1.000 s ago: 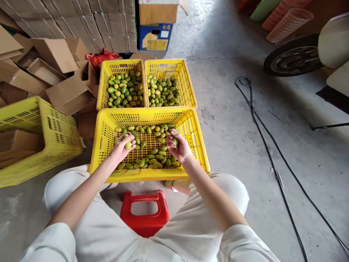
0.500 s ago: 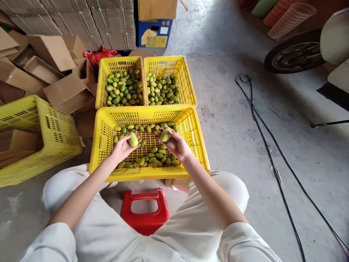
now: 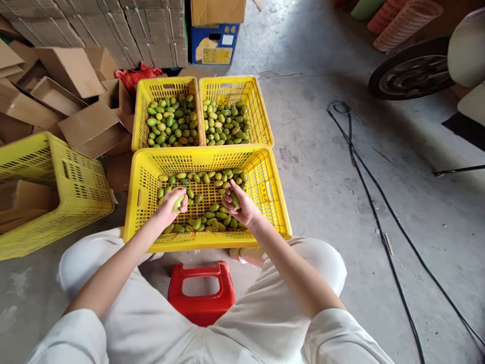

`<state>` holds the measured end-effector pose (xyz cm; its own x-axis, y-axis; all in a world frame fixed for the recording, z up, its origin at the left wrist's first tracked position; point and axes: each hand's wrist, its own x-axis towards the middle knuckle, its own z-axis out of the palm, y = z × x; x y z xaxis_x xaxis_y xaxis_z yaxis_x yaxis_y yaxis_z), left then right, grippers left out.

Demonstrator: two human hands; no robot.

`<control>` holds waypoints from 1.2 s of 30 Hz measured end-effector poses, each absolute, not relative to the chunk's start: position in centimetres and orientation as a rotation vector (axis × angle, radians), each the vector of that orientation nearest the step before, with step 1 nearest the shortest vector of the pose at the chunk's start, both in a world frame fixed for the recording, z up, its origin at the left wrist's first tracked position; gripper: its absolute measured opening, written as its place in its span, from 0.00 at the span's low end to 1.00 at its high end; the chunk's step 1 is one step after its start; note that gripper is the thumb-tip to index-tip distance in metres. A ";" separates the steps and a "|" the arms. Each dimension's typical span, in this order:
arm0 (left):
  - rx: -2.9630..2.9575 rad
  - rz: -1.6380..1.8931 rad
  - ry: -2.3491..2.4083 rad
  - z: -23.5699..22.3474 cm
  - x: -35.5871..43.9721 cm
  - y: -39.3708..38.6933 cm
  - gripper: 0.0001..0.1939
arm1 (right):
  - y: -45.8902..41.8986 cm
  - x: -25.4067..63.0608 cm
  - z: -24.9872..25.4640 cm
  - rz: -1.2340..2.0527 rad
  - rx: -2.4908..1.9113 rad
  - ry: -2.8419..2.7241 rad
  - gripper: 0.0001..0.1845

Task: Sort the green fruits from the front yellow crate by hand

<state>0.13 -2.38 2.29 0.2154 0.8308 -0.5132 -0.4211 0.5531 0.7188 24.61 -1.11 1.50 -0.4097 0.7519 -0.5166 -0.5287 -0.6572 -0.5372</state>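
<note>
My left hand (image 3: 170, 208) is closed around a green oval fruit (image 3: 178, 203) that looks like a small mango. A second green mango (image 3: 235, 200) sits in the closed fingers of my right hand (image 3: 246, 208), partly covered by them. Both hands are held apart over the yellow crate (image 3: 208, 246) between my knees. Inside it, several loose mangoes (image 3: 216, 216) lie in a group along the near side. Another row of mangoes (image 3: 206, 178) runs along the far side, and a few are behind my left hand.
Two yellow crates (image 3: 167, 87) (image 3: 261, 111) of mangoes stand against the far side of the near crate. At left are a yellow crate (image 3: 81, 182) with cardboard and heaped cardboard boxes (image 3: 91, 124). A red stool (image 3: 200, 303) is below me; a black cable (image 3: 373, 202) crosses the floor at right.
Both hands have turned and their fingers have wrapped round the mangoes, which showed more fully before. My left hand has shifted slightly left, my right slightly down.
</note>
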 end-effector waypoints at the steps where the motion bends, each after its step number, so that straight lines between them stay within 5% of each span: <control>1: 0.473 0.899 1.038 2.3 0.1 -2.4 0.17 | -1.1 24.6 1.6 2.095 -0.972 -0.356 0.27; 7: 0.202 0.943 1.087 3.1 0.2 -1.9 0.20 | -0.6 25.1 2.2 2.034 -0.891 -0.222 0.06; 13: 0.143 1.048 0.953 3.8 0.6 -1.9 0.05 | -0.4 25.4 2.3 2.041 -0.865 -0.071 0.07; 22: 0.378 0.992 0.917 2.7 0.2 -2.4 0.17 | -1.1 24.5 1.6 2.133 -0.943 -0.188 0.20; 29: 0.219 0.933 1.025 2.9 0.0 -2.0 0.19 | -0.7 24.6 1.9 2.058 -0.900 -0.018 0.02; 33: 0.154 0.948 0.990 3.0 0.2 -1.8 0.09 | -0.6 24.7 2.2 2.023 -0.885 -0.060 0.13; 36: 0.266 0.975 0.943 2.8 0.4 -1.9 0.10 | -0.5 24.9 1.8 2.059 -0.875 -0.046 0.15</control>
<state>0.36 -1.90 2.77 0.2173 0.7996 -0.5598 -0.5860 0.5655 0.5803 24.87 -0.49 1.85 -0.3714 0.7358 -0.5663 -0.7097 -0.6182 -0.3377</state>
